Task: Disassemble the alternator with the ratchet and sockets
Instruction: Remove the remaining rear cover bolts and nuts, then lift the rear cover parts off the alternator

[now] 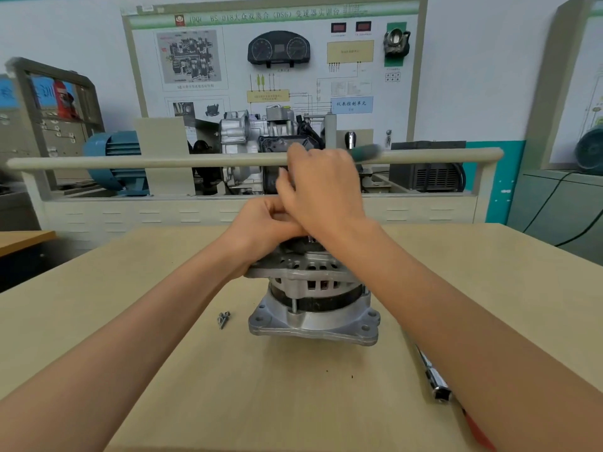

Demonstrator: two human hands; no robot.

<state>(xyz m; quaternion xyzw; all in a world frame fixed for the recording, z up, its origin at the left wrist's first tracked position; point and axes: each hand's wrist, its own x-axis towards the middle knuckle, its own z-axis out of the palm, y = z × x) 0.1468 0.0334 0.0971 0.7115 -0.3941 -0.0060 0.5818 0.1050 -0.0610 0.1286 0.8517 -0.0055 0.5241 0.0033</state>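
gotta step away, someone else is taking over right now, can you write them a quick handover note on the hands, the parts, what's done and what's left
Right hand: grips a green-handled tool, working down on top of the alternator.
Left hand: curled fingers at the top of the alternator; what they pinch is hidden.
Alternator: upright on the table.
Loose bolts: on the table, left of the alternator.
Ratchet: on the table at the right, partly under the right forearm.
Done: some bolts out.
Left: housing still together.

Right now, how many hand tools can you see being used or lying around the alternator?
2. A green-handled tool is gripped in the right hand above the alternator; a chrome ratchet lies on the table, partly under the right forearm. Others may be hidden.
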